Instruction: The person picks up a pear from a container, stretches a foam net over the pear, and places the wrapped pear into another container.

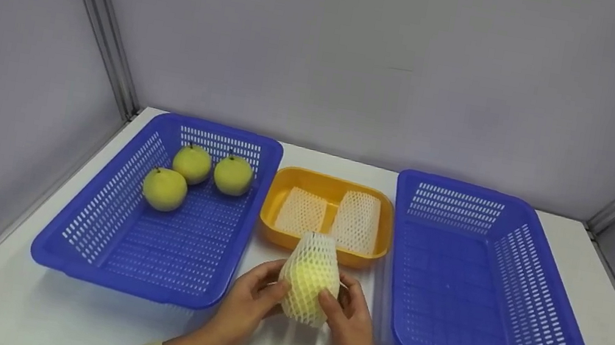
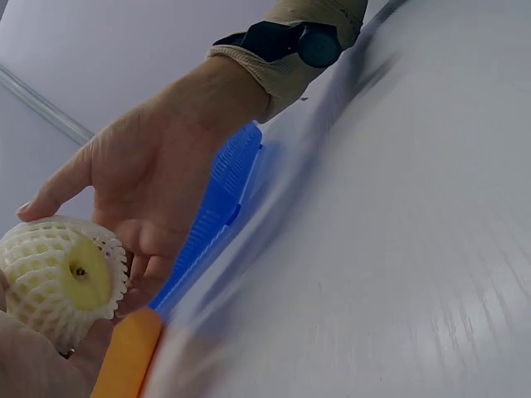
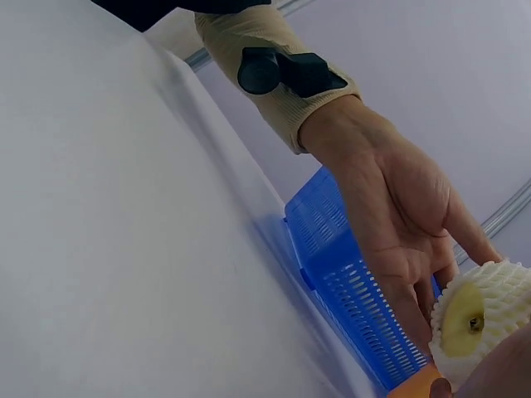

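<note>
Head view: closest to you, your left hand [image 1: 248, 296] and right hand [image 1: 351, 324] both hold one pear [image 1: 307, 280], thumbs in front and fingers behind. The pear wears a white net [image 1: 318, 243] that makes a thin neck above it. In the left wrist view, the pear's round end peeks out of the net's open edge. You seem to be fitting the net on snugly. The next move looks to call for a soft tug to make it even, with care not to rip it.

Just past your hands is an orange box [image 1: 358, 260] with two more nets [image 1: 356, 223] in it. On its left, a blue basket [image 1: 164, 261] has three bare pears [image 1: 165, 190] near its far end. On its right is another blue basket [image 1: 448, 299]. Behind everything stands a pale wall [image 1: 359, 82].
</note>
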Tool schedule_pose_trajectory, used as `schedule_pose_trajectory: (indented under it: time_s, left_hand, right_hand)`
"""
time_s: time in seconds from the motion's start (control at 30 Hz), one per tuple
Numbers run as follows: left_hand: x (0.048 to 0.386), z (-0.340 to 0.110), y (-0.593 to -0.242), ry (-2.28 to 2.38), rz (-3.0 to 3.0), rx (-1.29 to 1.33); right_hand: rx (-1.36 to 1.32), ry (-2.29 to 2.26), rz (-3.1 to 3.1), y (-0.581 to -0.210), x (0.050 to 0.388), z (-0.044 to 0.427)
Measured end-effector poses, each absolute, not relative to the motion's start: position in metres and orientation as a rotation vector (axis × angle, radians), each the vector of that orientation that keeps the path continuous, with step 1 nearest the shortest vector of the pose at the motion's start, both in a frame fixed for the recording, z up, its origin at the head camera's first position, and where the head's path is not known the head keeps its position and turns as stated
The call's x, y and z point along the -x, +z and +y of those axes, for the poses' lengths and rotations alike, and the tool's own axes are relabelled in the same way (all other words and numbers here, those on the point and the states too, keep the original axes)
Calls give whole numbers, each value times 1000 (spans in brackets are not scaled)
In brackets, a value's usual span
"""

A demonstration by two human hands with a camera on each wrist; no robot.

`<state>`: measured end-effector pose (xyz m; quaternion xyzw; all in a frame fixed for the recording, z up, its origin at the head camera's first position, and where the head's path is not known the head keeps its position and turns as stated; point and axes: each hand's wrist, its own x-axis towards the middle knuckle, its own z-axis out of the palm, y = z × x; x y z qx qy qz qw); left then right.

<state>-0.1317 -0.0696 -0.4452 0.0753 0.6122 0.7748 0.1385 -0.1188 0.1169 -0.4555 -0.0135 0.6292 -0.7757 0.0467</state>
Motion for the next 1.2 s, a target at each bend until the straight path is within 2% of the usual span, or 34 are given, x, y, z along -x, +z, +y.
schedule_pose_trajectory:
  time_s: [0.83,1.2]
  left_hand:
    - [129,-65,-448,2281,1965,-311]
    - [124,-60,-448,2119,1914,-287]
  right_hand:
    - [90,-2383,1932,-456,118,125]
    - [128,-2341,1912,-458,118,124]
